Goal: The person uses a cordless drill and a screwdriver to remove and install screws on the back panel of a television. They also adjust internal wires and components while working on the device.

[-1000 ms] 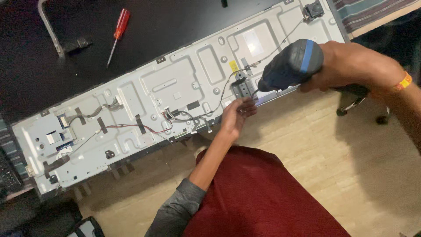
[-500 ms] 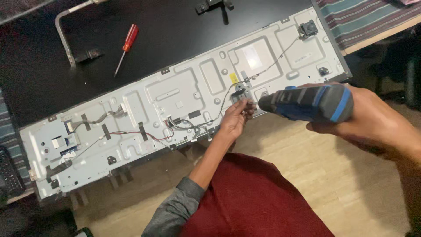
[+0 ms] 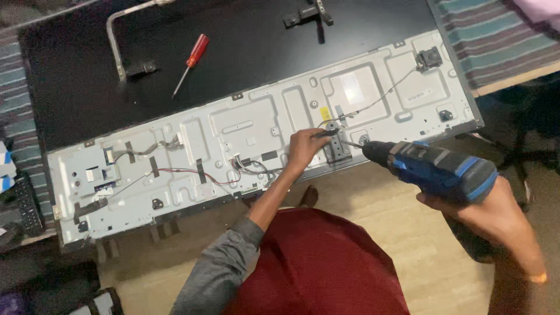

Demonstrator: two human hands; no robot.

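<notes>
The right hand (image 3: 496, 219) has its grip wrapped around a blue cordless drill (image 3: 434, 169), whose long axis points left at a grey bracket (image 3: 337, 146) on the metal TV back panel (image 3: 192, 157). The left hand (image 3: 304, 147), nearer, pinches closed beside that bracket.

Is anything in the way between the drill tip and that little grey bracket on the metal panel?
Nothing visible blocks it. The blue drill in the right hand points its bit at the grey bracket, while the left hand rests just beside the bracket, close to the bit's path.
</notes>
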